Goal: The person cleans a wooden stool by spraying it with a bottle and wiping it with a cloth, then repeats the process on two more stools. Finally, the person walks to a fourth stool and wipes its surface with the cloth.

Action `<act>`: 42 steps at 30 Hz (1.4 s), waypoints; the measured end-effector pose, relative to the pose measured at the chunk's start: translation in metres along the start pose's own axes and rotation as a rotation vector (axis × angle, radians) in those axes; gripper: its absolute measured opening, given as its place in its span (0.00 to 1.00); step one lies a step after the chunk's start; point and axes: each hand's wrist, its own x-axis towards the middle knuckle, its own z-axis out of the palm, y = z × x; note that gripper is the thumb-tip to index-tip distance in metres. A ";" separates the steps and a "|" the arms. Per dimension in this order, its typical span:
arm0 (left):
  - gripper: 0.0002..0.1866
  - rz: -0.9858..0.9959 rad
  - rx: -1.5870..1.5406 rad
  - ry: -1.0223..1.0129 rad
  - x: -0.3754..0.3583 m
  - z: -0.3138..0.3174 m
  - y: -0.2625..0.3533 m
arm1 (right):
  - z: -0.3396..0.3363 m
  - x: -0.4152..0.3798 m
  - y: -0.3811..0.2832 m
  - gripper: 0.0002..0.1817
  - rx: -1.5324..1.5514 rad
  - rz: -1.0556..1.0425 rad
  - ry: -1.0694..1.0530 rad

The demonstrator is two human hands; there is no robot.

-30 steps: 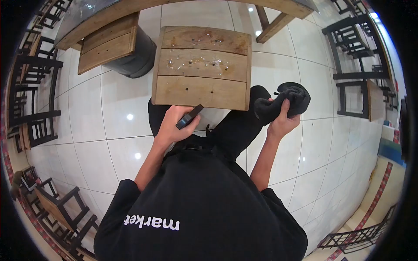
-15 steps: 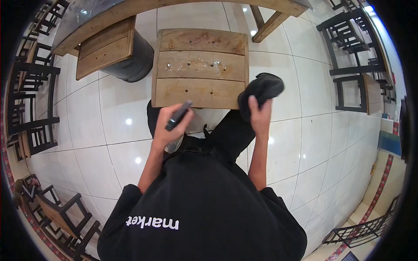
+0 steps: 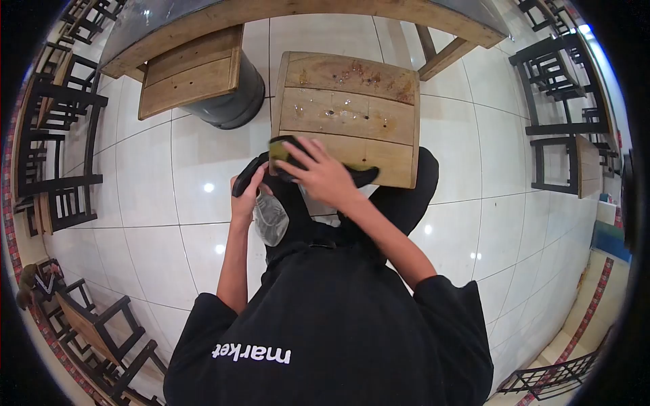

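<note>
My left hand (image 3: pixel 247 193) is wrapped round what looks like a spray bottle, left of the stool's near corner. It has a black head (image 3: pixel 245 177) and a clear body (image 3: pixel 271 220) beneath. My right hand (image 3: pixel 325 177) presses a black and olive cloth (image 3: pixel 365 174) onto the near left part of a wooden stool's top (image 3: pixel 389 149), fingers spread over the cloth. Wet drops and reddish-brown stains mark the far and middle planks of that top. The stool stands between my knees.
A long table (image 3: pixel 305 17) with a wooden edge spans the far side. Beside it is another wooden stool (image 3: pixel 193 78) on a dark round base (image 3: pixel 230 101). Black-framed chairs (image 3: pixel 61 135) line the left, with more stools and tables (image 3: pixel 565 162) at right. The floor is white tile.
My right hand has swept the cloth from the stool's right side across to its near left. My left hand has moved left and away from the stool's edge with the bottle.
</note>
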 end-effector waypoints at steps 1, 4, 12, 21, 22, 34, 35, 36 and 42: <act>0.14 -0.060 -0.113 -0.013 0.001 0.000 0.003 | 0.011 0.010 -0.006 0.25 -0.005 0.002 0.002; 0.12 -0.078 -0.158 0.052 0.004 0.004 -0.003 | 0.023 0.018 -0.017 0.27 -0.080 -0.024 0.020; 0.13 -0.019 -0.049 -0.014 0.014 0.002 -0.011 | -0.061 -0.097 0.029 0.19 -0.164 0.500 0.223; 0.13 -0.064 0.007 -0.140 0.022 -0.012 -0.009 | -0.020 -0.011 0.014 0.20 -0.147 0.371 0.178; 0.13 -0.064 0.009 -0.154 0.023 -0.013 -0.011 | -0.003 0.010 0.007 0.21 -0.100 0.269 0.167; 0.13 -0.071 0.083 -0.069 0.024 0.000 -0.003 | -0.052 -0.036 0.089 0.22 -0.396 0.723 0.272; 0.15 -0.075 0.091 -0.096 0.025 -0.002 -0.005 | -0.065 -0.053 0.106 0.22 -0.485 0.790 0.277; 0.15 -0.076 0.088 -0.091 0.025 -0.002 -0.005 | -0.075 -0.057 0.113 0.23 -0.574 0.856 0.281; 0.13 -0.054 0.087 -0.119 0.027 -0.002 -0.003 | -0.048 0.008 0.096 0.21 -0.226 0.345 0.132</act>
